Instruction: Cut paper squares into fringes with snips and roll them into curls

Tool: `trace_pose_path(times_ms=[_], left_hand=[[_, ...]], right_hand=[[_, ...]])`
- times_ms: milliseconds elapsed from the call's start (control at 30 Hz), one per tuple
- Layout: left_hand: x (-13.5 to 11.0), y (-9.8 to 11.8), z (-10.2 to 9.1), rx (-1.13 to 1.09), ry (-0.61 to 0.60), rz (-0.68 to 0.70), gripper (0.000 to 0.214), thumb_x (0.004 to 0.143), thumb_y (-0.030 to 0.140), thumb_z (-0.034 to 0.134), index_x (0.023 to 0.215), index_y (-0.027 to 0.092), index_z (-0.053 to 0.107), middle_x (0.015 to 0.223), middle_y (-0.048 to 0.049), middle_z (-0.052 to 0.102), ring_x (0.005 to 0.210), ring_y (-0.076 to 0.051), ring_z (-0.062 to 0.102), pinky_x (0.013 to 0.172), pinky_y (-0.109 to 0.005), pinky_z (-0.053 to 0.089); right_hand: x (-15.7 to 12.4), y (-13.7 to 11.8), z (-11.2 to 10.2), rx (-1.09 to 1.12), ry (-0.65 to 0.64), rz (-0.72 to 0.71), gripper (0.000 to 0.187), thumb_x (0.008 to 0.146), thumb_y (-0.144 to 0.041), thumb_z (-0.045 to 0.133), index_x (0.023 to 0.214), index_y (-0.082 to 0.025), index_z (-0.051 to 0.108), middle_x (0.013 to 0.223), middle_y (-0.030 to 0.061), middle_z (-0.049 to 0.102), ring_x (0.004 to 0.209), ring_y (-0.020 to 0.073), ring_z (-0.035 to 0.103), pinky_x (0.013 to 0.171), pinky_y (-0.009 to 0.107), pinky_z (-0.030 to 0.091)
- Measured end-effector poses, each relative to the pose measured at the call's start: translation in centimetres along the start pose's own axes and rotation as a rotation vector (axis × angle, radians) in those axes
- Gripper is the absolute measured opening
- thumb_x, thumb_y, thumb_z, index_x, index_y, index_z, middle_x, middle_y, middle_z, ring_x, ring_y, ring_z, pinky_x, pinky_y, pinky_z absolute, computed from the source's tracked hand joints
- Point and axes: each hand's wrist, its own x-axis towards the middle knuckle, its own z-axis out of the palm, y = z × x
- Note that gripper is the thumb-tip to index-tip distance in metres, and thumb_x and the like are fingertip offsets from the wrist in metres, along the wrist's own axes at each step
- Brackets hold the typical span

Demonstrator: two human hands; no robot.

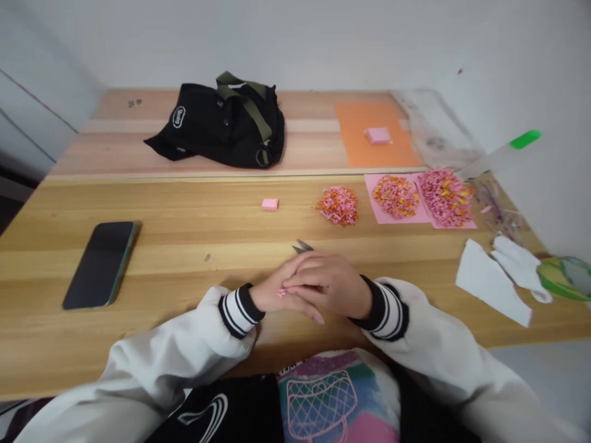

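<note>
My left hand (268, 294) is held level above the near part of the table, with one finger stretched out to the right. My right hand (335, 286) lies across it and hides most of its fingers. Its fingertips are pressed together at a small cluster of pink bits (281, 292) on my left hand. Just beyond the hands, the two pointed grey tips of scissors (303, 247) stick out; the rest is covered, and I cannot tell whether they are held. Farther off lie a small pink block (270, 203) and a loose heap of pink and orange bits (338, 205).
Two more heaps, a mixed one (396, 197) and a mostly pink one (446, 197), rest on pink sheets. An orange sheet (355, 147) carries a pink block (378, 135). A phone (101, 264) lies left, a black bag (221, 126) behind, white paper (492, 280) right.
</note>
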Motion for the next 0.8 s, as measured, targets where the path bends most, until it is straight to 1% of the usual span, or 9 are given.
trace_pose_path(times_ms=[67,133,233,300,367,433,500,600,800], left_hand=[[0.1,-0.2,-0.2,0.031,0.027,-0.001,0.092,0.039,0.038,0.091,0.120,0.018,0.052,0.123,-0.0138,0.059,0.118,-0.030,0.055,0.107,-0.051,0.039],[0.1,-0.5,-0.3,0.036,0.061,-0.006,0.082,0.040,0.040,0.090,0.112,0.020,0.058,0.120,-0.0100,0.060,0.115,-0.028,0.055,0.105,-0.048,0.041],[0.2,-1.3,-0.2,-0.100,0.047,-0.104,0.075,0.044,0.045,0.088,0.108,0.017,0.059,0.097,-0.0055,0.063,0.091,-0.020,0.060,0.084,-0.037,0.050],[0.2,-1.7,0.0,-0.209,0.007,-0.188,0.081,0.044,0.045,0.088,0.112,0.014,0.056,0.078,-0.0005,0.060,0.072,-0.013,0.056,0.069,-0.028,0.046],[0.2,-1.8,0.5,-0.214,0.012,-0.232,0.078,0.046,0.043,0.088,0.111,0.013,0.058,0.073,0.0011,0.058,0.066,-0.010,0.052,0.066,-0.025,0.042],[0.1,-1.7,0.9,-0.183,0.022,-0.248,0.069,0.048,0.044,0.086,0.104,0.013,0.062,0.072,0.0010,0.057,0.065,-0.009,0.050,0.064,-0.024,0.040],[0.0,-1.6,1.3,-0.149,0.029,-0.259,0.059,0.051,0.045,0.085,0.097,0.013,0.065,0.069,0.0014,0.057,0.064,-0.009,0.048,0.064,-0.024,0.040],[-0.4,-1.6,1.6,-0.105,0.040,-0.274,0.047,0.057,0.042,0.082,0.092,0.013,0.066,0.068,0.0014,0.056,0.062,-0.009,0.047,0.061,-0.023,0.039],[-1.0,-2.2,1.1,0.055,0.034,-0.219,0.034,0.070,0.042,0.073,0.089,0.014,0.067,0.068,-0.0011,0.061,0.059,-0.010,0.048,0.057,-0.022,0.040]], right_hand=[[0.5,-0.1,0.3,0.014,0.052,-0.079,0.015,0.085,-0.023,0.062,0.079,-0.020,0.075,0.079,0.0030,0.077,0.077,0.0143,0.069,0.074,0.025,0.054],[1.1,-0.1,0.3,0.080,0.078,-0.099,0.020,0.088,-0.024,0.058,0.079,-0.018,0.075,0.078,0.0051,0.076,0.077,0.0150,0.069,0.072,0.026,0.054],[1.7,1.1,-0.6,0.218,0.136,0.072,0.020,0.087,-0.025,0.058,0.083,-0.016,0.075,0.075,0.0043,0.075,0.066,0.0121,0.068,0.062,0.022,0.053],[1.8,3.0,-1.8,0.161,0.430,0.313,0.019,0.085,-0.029,0.060,0.085,-0.016,0.075,0.073,0.0039,0.074,0.059,0.0120,0.065,0.053,0.022,0.051],[1.5,5.5,-3.3,-0.042,0.715,0.495,0.025,0.085,-0.034,0.058,0.086,-0.016,0.074,0.072,0.0048,0.074,0.055,0.0129,0.063,0.050,0.024,0.050],[1.1,7.9,-4.6,-0.234,0.814,0.538,0.028,0.083,-0.038,0.058,0.082,-0.015,0.074,0.072,0.0066,0.074,0.056,0.0145,0.063,0.056,0.028,0.051],[0.7,9.6,-5.5,-0.295,0.815,0.544,0.029,0.082,-0.039,0.057,0.079,-0.015,0.074,0.073,0.0078,0.073,0.059,0.0162,0.062,0.060,0.031,0.051],[0.5,10.5,-6.1,-0.360,0.747,0.548,0.031,0.082,-0.040,0.056,0.076,-0.015,0.074,0.069,0.0082,0.071,0.059,0.0176,0.060,0.059,0.032,0.048],[1.9,10.8,-6.8,-0.404,0.416,0.535,0.015,0.080,-0.027,0.062,0.078,-0.020,0.075,0.076,0.0056,0.072,0.064,0.0162,0.060,0.063,0.028,0.045]])
